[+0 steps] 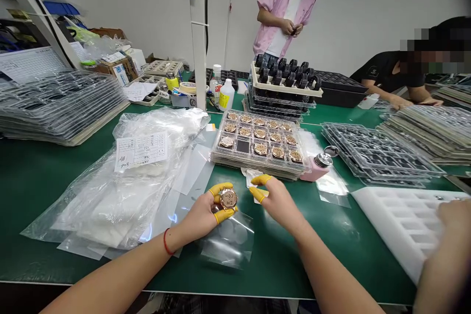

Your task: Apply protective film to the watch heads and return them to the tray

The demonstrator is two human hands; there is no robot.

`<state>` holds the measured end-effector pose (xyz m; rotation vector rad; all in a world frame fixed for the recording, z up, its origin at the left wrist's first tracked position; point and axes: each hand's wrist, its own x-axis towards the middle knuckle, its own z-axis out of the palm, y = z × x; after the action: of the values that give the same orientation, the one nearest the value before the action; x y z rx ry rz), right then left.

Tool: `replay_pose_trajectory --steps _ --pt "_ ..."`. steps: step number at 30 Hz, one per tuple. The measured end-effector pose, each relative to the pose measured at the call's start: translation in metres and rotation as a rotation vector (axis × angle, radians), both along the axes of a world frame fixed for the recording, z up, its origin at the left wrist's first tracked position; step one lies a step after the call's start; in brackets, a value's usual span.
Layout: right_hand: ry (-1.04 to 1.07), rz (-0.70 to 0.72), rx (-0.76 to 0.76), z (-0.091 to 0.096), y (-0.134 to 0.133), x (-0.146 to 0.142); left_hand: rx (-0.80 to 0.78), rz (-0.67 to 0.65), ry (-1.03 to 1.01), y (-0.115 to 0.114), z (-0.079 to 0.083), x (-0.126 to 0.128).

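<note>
**Rose-gold watch case [228, 199] pinched in the left hand [200, 216] above a clear bag**

Seen from beside the green worktop [37, 196], stacked clear blister trays [62, 103] fill the far left. Next comes a large plastic bag [110, 196] of white packing with a handwritten sheet [141, 151] on top. The left hand grips the watch case between yellow-cotted fingers [217, 189], over a small clear bag [228, 240]. The right hand [277, 201] is open and holds nothing, its fingers spread just short of a stacked tray of watch cases [257, 169]. That tray's rows are nearly full, though one pocket shows a dark square instead of a case. A pink dispenser bottle [322, 164] stands at its corner. Further right lie clear trays [379, 152] and a white foam tray [405, 221], with a co-worker's hand [451, 216] resting on its edge.
</note>
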<state>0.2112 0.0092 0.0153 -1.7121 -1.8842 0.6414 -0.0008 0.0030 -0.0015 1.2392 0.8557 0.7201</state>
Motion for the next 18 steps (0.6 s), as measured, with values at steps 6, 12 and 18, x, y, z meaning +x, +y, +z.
replay_pose_trajectory --steps 6,12,18 --pt "-0.461 0.033 -0.206 -0.016 0.011 0.033 -0.049 0.002 -0.090 0.003 -0.003 -0.001" --pt "-0.164 0.031 -0.015 -0.004 -0.003 0.010 0.027 0.029 0.001 0.003 -0.008 0.001" --pt "-0.022 0.149 0.204 -0.009 -0.026 -0.033 0.153 -0.002 0.084 -0.001 -0.009 0.003"
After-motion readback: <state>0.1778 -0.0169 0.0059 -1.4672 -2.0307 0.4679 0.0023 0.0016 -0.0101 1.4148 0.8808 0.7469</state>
